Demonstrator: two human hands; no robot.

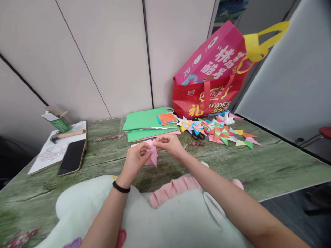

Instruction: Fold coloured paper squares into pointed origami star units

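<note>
A partly folded sheet of pink paper (153,157) is held up over the table between my two hands. My left hand (137,156) pinches its left side, thumb and fingers closed on it. At its upper right edge, the fingertips of my right hand (168,143) are pressed together on the paper. One pointed corner of the paper hangs down between the hands. Behind it lies a stack of green paper (147,119) with small orange and blue squares (167,118) on top. Folded multicoloured paper pieces (219,132) are heaped to the right.
A pale green plush toy (165,217) lies under my forearms. Black-handled scissors (198,136) rest by the folded pieces. A red bag (204,100) stands at the back. On the left are a phone (72,157), a hammer (68,135), a white board (38,165) and a small box (58,120).
</note>
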